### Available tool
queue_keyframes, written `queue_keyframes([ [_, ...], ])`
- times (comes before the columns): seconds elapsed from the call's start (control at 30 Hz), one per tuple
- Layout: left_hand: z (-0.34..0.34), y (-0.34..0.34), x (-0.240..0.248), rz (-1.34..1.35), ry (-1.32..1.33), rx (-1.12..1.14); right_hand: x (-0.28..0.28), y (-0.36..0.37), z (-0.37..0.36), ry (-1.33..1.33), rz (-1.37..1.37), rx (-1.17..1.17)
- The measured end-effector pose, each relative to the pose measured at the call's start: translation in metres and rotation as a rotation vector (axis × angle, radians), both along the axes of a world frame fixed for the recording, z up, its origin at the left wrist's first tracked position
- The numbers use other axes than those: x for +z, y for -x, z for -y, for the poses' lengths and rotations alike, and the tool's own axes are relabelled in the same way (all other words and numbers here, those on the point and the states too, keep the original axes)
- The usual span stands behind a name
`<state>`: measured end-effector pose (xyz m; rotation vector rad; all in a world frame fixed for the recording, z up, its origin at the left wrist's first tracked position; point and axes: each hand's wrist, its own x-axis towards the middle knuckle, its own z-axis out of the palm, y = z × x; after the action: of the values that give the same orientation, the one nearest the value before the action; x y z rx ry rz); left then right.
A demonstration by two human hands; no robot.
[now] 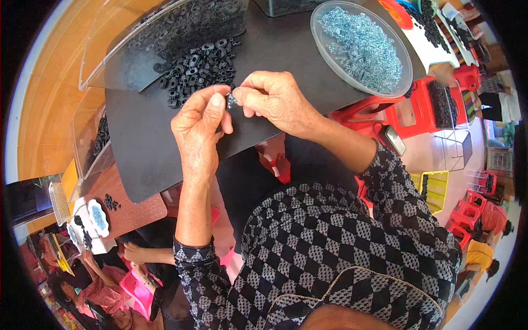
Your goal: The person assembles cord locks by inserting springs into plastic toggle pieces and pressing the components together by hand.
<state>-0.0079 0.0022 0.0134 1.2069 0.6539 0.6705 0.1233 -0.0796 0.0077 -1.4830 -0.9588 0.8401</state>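
Note:
Over the dark table my left hand (201,121) and my right hand (280,102) meet, fingertips nearly touching. Between them is a small black plastic piece (230,101) with a silvery glint, partly hidden by the fingers. My left thumb and fingers pinch it from one side, while my right thumb and forefinger close on it from the other. Just beyond my left hand lies a heap of black plastic pieces (203,69) with holes in them. To the far right, a round clear tray (408,82) holds many tiny silvery-blue coils that look like springs.
A clear plastic bin (91,74) with more black pieces lies tipped behind the heap. The dark tabletop (148,154) curves off at the left. Red stools (423,104) and a yellow crate (437,192) stand at the right. Another person's hand (132,253) shows at the lower left.

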Motion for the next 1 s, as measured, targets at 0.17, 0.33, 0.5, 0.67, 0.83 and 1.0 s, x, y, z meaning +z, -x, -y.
queue_keyframes([
  [0.17,-0.0041,0.0008,0.0011,-0.105,-0.081,-0.041,-0.0018,0.0015,0.0008,-0.029,0.026,0.012],
  [0.33,-0.0026,0.0000,-0.0005,-0.097,-0.050,-0.032,-0.0031,-0.0007,0.0008,-0.031,0.089,0.004],
  [0.5,-0.0025,0.0018,-0.0016,-0.084,-0.026,-0.036,-0.0051,0.0011,-0.0008,-0.021,0.112,-0.018],
  [0.67,-0.0024,0.0023,-0.0012,-0.063,0.012,-0.041,-0.0064,0.0008,-0.0026,-0.074,0.110,-0.035],
  [0.83,-0.0011,-0.0004,0.0054,-0.063,0.068,-0.057,-0.0067,-0.0011,-0.0020,-0.048,0.125,-0.017],
  [1.0,-0.0094,0.0068,-0.0036,-0.039,0.117,-0.117,-0.0067,-0.0027,0.0005,-0.043,0.050,0.021],
])
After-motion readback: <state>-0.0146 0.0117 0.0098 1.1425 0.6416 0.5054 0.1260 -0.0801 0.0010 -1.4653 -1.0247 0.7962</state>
